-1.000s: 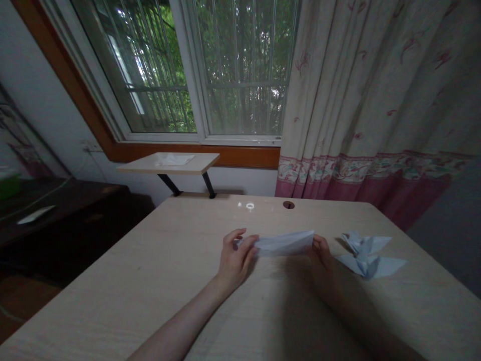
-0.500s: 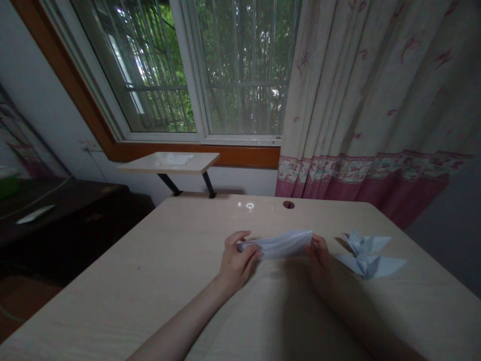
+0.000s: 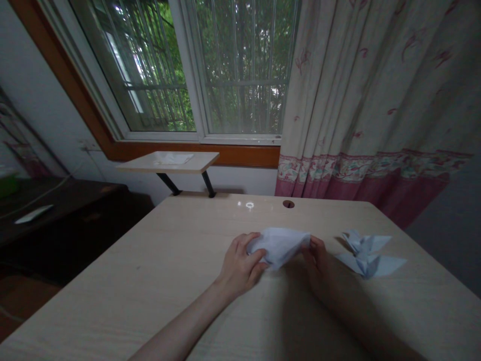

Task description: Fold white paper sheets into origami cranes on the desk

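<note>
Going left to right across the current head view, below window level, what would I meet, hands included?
Flat pale object on the dark surface, raised shelf, left hand, held white paper, right hand, folded paper shapes.

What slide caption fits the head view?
Left hand and right hand hold creased paper between them, left of folded paper figures.

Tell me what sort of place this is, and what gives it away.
Probably a room in a home, perhaps a study corner: there is a pale wood-look desk, a window with bars and greenery beyond, and a flower-patterned curtain.
</note>
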Demonstrator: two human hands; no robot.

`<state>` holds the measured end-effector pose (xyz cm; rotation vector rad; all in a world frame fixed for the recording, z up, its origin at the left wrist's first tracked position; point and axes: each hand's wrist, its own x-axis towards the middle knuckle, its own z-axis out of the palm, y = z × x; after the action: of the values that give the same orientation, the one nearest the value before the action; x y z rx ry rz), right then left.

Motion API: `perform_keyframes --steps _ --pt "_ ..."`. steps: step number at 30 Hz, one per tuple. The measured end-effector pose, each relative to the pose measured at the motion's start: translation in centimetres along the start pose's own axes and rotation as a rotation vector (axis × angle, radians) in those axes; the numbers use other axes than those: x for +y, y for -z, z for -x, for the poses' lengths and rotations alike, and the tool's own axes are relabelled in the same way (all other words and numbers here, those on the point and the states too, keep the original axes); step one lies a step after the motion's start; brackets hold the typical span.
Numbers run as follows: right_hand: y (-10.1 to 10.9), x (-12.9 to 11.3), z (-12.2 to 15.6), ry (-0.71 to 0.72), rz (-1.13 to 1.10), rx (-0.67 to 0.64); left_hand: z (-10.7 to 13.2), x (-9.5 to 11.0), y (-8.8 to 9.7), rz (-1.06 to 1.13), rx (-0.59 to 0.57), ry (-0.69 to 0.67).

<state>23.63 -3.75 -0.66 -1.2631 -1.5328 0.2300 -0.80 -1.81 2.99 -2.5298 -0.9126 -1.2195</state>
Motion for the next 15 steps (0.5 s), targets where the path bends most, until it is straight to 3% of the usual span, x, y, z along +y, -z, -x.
perform_keyframes --steps 15 --pt "-0.14 -0.88 0.20 -0.047 -0.028 -0.011 0.04 0.36 0.30 0.111 0.035 -0.027"
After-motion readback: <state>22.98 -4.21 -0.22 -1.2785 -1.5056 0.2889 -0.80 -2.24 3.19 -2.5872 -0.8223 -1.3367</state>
